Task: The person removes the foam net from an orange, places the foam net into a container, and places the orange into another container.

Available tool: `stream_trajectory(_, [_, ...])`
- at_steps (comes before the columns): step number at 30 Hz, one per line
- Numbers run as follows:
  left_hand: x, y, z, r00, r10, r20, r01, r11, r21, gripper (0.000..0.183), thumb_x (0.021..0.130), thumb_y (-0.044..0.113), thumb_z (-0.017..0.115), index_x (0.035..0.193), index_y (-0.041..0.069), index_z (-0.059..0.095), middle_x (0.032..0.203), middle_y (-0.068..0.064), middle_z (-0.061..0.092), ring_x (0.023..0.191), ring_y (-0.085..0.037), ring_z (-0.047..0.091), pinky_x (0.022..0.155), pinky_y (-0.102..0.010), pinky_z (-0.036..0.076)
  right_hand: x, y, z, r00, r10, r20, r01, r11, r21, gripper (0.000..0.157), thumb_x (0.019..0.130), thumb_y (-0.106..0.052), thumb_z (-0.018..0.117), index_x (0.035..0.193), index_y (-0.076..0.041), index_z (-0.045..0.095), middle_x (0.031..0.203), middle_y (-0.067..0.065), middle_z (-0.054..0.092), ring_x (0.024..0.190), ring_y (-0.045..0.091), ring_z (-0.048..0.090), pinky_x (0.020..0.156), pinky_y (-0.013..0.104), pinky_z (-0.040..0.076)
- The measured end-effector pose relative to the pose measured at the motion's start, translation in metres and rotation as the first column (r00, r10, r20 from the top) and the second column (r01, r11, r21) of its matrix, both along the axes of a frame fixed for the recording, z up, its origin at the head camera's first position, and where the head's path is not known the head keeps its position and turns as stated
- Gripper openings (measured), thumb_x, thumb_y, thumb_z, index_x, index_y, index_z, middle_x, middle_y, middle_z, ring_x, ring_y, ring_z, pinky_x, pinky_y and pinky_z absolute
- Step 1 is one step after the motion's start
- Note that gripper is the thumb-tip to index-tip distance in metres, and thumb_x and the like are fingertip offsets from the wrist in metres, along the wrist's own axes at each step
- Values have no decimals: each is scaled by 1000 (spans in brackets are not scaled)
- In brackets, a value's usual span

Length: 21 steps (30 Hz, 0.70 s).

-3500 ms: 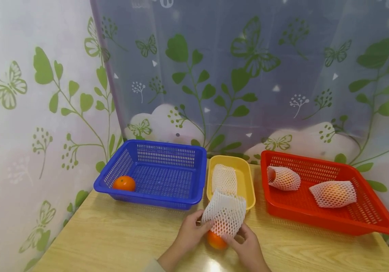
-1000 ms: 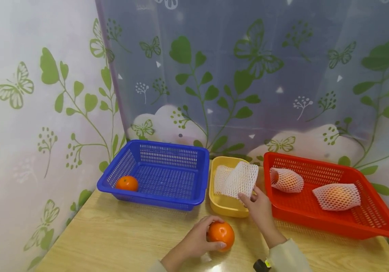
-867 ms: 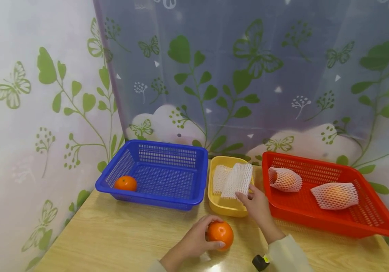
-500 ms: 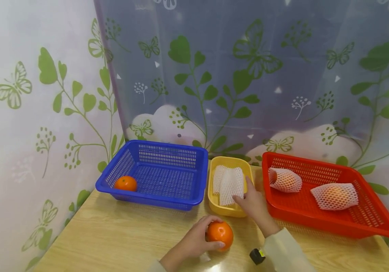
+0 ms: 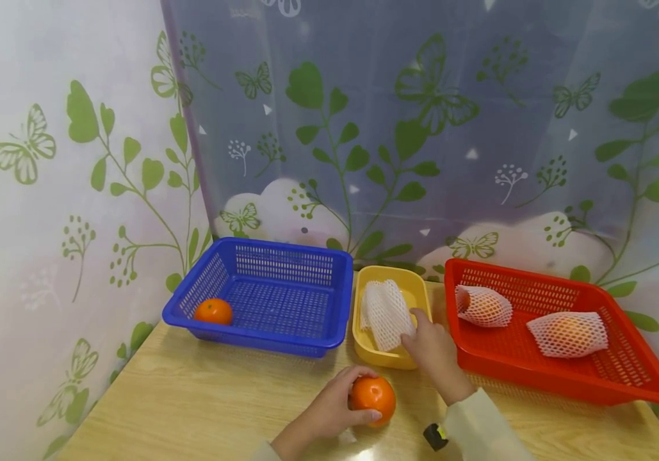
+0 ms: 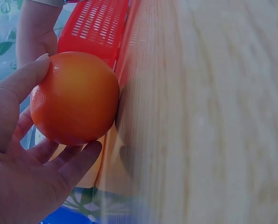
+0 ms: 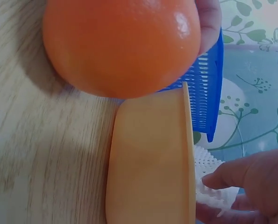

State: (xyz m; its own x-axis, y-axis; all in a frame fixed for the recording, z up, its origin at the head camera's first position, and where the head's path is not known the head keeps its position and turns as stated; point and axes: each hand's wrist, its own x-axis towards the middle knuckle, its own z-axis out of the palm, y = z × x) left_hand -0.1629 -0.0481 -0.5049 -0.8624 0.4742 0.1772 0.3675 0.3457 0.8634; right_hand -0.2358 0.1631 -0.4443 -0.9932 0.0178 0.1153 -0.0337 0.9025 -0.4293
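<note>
In the head view my left hand (image 5: 335,406) grips an orange (image 5: 374,400) on the wooden table, thumb on the near side and fingers behind. The left wrist view shows the same orange (image 6: 75,98) between thumb and fingers. My right hand (image 5: 434,352) reaches over the right rim of a yellow tray (image 5: 383,358) and pinches the edge of a white foam net sleeve (image 5: 389,320). That sleeve partly covers another one (image 5: 366,314) in the tray. In the right wrist view the thumb of the right hand (image 7: 265,186) lies against the sleeve.
A blue basket (image 5: 283,298) at the left holds one orange (image 5: 214,311). At the right, a red basket (image 5: 525,371) holds two fruits in foam nets (image 5: 483,306). A small black object (image 5: 435,436) is beside the right sleeve. Patterned curtains stand behind the table.
The foam sleeve has come off the orange, and my right hand has carried it to the yellow tray. It has since sunk and turned within the tray. My left hand kept the orange.
</note>
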Motion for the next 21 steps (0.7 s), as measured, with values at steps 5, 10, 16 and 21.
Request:
stream_trajectory(5, [0, -1, 1, 1000, -3, 2, 2, 1000, 16, 50, 80, 28, 81, 122, 20, 55, 124, -1, 55, 110, -15, 55, 92, -30, 48, 3, -2, 1, 1000, 10, -1, -9, 996, 94, 50, 85, -21, 70, 125, 4, 57, 94, 19, 69, 68, 28, 57, 74, 48, 54])
stream_trajectory(10, [0, -1, 0, 1000, -5, 3, 5, 1000, 22, 50, 80, 28, 81, 122, 20, 55, 124, -1, 55, 110, -15, 55, 92, -30, 48, 4, -5, 2, 998, 43, -50, -34, 987, 160, 66, 83, -19, 74, 141, -5, 45, 74, 14, 63, 59, 27, 54, 63, 45, 54])
stream_trajectory(16, [0, 0, -1, 1000, -4, -6, 4, 1000, 29, 49, 80, 27, 81, 122, 19, 56, 123, -3, 55, 109, -15, 56, 91, -29, 48, 4, -6, 1, 982, 140, -128, -107, 966, 236, 52, 86, -15, 71, 136, -13, 56, 61, 7, 57, 51, 23, 48, 50, 37, 49])
stream_trajectory(21, [1, 0, 0, 1000, -2, -4, 2, 999, 38, 49, 80, 27, 81, 122, 19, 56, 123, -2, 54, 109, -15, 56, 92, -30, 48, 4, -8, 8, 990, 137, -35, -126, 964, 234, 33, 88, -22, 69, 115, -3, 66, 93, 16, 70, 75, 31, 63, 71, 48, 56])
